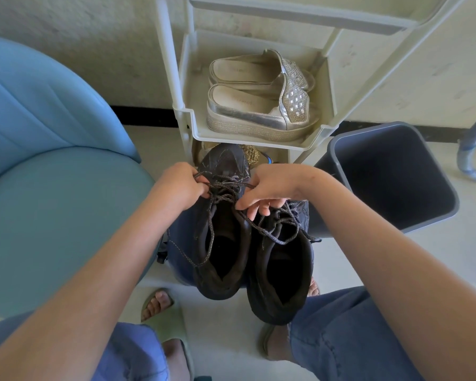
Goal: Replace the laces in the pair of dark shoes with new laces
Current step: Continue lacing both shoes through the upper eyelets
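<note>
Two dark shoes sit side by side below me, toes pointing away: the left shoe [220,243] and the right shoe [282,273]. Both carry dark speckled laces [226,193], loosened and tangled across the tongues. My left hand [180,185] pinches a lace strand at the left shoe's upper eyelets. On the other side of the same shoe, my right hand [270,188] pinches lace, fingers curled down between the two shoes. A loose lace end [283,239] trails over the right shoe's opening.
A cream plastic shoe rack [187,125] stands straight ahead with silver platform slippers [259,105] on its shelf. A grey bin [390,174] is at the right, a blue upholstered seat [52,202] at the left. My sandalled feet and jeans fill the bottom.
</note>
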`<state>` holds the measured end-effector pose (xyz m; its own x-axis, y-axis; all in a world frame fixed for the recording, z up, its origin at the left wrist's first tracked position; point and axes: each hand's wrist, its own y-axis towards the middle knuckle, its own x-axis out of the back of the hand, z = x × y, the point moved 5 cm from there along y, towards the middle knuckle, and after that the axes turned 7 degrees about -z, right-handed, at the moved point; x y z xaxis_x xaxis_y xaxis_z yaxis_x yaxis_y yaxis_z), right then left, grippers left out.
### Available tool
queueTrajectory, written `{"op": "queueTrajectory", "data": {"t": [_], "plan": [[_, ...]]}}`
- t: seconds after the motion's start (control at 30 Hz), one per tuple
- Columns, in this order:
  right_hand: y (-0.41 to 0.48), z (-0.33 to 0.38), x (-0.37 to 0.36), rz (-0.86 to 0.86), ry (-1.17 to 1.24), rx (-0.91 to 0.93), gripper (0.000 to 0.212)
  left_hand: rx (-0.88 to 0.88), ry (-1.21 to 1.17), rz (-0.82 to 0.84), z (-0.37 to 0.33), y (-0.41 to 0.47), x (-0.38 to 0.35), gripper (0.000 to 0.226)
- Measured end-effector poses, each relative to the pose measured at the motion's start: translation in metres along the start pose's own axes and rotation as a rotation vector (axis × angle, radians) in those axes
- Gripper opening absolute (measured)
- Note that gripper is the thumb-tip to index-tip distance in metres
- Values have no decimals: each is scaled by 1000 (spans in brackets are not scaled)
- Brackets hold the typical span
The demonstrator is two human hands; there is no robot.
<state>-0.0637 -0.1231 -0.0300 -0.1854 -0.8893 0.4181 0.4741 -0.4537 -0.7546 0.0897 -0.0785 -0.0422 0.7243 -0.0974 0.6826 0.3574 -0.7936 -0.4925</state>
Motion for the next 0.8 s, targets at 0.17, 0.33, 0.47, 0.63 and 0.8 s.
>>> {"op": "queueTrajectory", "data": {"t": [0.17, 0.33, 0.47, 0.63, 0.8], "plan": [[-1, 2, -1, 7, -30, 25, 18, -3, -27, -5, 2, 2, -2, 10], [-8, 3, 1, 89, 1, 43, 18, -28, -42, 0, 4, 3, -3, 12], [-14, 1, 7, 131, -43, 53, 20, -59, -12, 22, 4, 4, -5, 7], [-14, -1, 9, 164, -43, 31, 20, -90, -7, 53, 1, 2, -6, 8], [-12, -4, 13, 114, -24, 11, 20, -149, 14, 49, -2, -2, -10, 6]]}}
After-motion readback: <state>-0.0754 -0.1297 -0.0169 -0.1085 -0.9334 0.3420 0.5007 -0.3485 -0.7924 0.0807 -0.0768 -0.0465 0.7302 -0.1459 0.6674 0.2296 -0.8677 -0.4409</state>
